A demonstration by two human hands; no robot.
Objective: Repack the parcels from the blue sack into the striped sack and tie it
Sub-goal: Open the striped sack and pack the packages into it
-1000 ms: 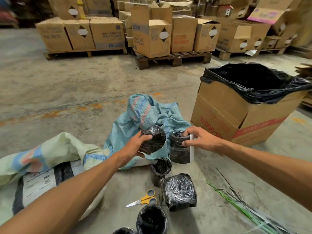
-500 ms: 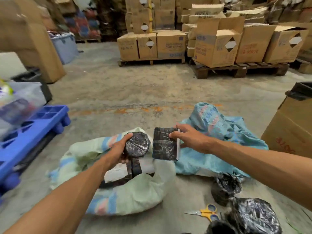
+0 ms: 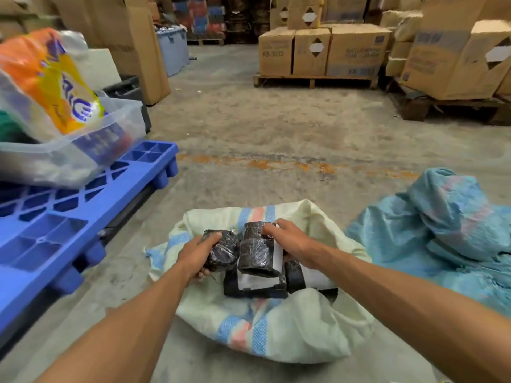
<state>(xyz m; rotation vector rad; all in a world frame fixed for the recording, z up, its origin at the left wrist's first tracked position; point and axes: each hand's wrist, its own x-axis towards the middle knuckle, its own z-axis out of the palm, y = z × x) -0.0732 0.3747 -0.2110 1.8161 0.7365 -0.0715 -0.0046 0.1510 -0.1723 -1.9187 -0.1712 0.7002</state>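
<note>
Left hand point(image 3: 197, 251) grips a round black film-wrapped parcel point(image 3: 223, 251); right hand point(image 3: 290, 240) grips a cylindrical black wrapped parcel point(image 3: 258, 254), both over the open pale striped woven sack point(image 3: 276, 327).

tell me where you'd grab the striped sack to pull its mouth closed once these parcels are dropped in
Judging by how it lies, grip the striped sack at its loose rim, near fold and far edge, coming from above on both sides. The mouth gapes upward round the parcels inside, and the slack cloth there should gather easily. Both hands are full now: left hand, right hand.
</note>
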